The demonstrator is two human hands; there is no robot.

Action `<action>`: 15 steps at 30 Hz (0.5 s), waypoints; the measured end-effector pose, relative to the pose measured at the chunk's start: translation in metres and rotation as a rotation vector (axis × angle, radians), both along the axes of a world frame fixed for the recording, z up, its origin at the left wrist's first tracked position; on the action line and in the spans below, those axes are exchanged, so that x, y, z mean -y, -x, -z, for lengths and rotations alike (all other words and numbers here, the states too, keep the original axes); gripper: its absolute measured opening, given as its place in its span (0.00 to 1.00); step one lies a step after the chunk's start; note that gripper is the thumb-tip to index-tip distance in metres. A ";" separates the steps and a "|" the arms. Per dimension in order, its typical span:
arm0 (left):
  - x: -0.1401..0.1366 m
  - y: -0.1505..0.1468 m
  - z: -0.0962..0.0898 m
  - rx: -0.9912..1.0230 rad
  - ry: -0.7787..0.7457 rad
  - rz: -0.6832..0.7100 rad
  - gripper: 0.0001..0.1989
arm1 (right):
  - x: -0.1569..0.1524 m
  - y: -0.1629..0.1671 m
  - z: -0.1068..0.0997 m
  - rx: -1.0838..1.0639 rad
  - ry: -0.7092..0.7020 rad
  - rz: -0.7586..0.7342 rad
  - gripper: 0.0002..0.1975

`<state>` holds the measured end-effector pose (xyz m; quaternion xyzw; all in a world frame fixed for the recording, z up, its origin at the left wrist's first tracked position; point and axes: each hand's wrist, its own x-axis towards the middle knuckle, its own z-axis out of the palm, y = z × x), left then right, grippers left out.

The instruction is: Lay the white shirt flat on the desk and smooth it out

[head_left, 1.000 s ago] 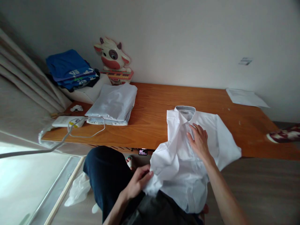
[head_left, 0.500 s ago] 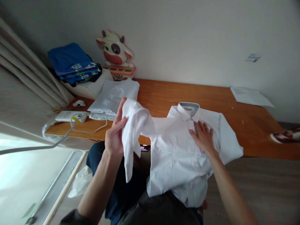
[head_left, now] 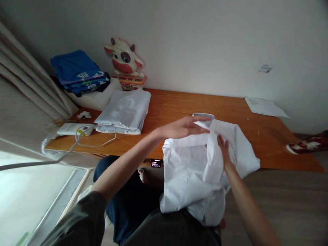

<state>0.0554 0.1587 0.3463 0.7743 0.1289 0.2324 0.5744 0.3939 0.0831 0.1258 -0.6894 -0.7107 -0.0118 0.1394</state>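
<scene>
A white collared shirt [head_left: 184, 177] lies front up across the table's near edge, its lower part hanging over my lap. One sleeve [head_left: 214, 153] now crosses the chest and bends down along the button line. Over the collar area, my left hand [head_left: 183, 127] reaches across with fingers stretched and thumb apart, at the sleeve's bend; contact there is partly hidden. My right hand [head_left: 224, 150] rests flat on the shirt front beside the folded-over sleeve, its fingers partly covered by cloth. The other sleeve [head_left: 244, 150] spreads out to the right.
Folded white clothes [head_left: 123, 111] lie left on the wooden table [head_left: 174, 102]. Behind them are a box [head_left: 98, 97] with blue clothes [head_left: 77, 70] and a cow toy keyboard [head_left: 125, 61]. A white device [head_left: 74, 129] trails a cable. Paper [head_left: 266, 106] and someone's patterned shoe [head_left: 302, 147] are right.
My left hand has swung right, bringing the sleeve from the left side across the shirt front, and its fingers have straightened. My right hand stays on the shirt, now partly covered by cloth.
</scene>
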 end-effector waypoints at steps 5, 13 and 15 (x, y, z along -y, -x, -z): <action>-0.003 -0.011 0.092 -0.083 -0.181 -0.283 0.18 | -0.012 -0.003 -0.001 -0.121 0.005 0.044 0.28; -0.012 0.011 0.191 -0.560 -0.708 -0.433 0.33 | -0.006 0.005 -0.001 -0.011 0.007 0.020 0.34; -0.013 0.011 0.194 -0.579 -0.742 -0.405 0.37 | -0.006 0.007 -0.001 0.026 0.031 0.026 0.35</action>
